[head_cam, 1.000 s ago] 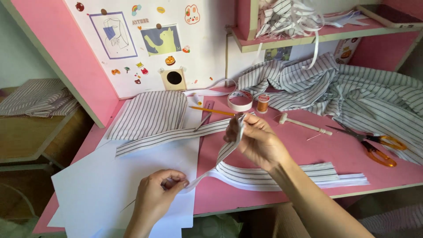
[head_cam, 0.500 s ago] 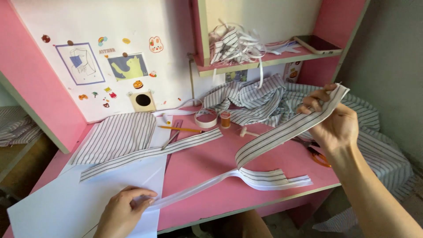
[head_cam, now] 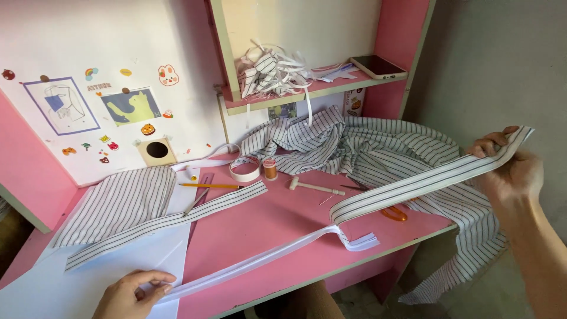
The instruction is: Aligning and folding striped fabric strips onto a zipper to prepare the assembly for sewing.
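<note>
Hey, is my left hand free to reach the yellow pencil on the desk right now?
Probably not yet. The left hand is pinning one end of the striped fabric strip at the desk's near edge. The yellow pencil lies farther back, with nothing blocking the way, but reaching it would mean letting go.

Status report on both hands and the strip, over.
Left hand pins striped fabric strip on white paper. Right hand grips the other end, raised off-desk. Nothing in the way.

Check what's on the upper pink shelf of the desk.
On the upper pink shelf lies a tangled heap of striped and white fabric strips, some dangling over the edge, and a flat dark phone at the right end. Anything beneath the heap is hidden.
</note>
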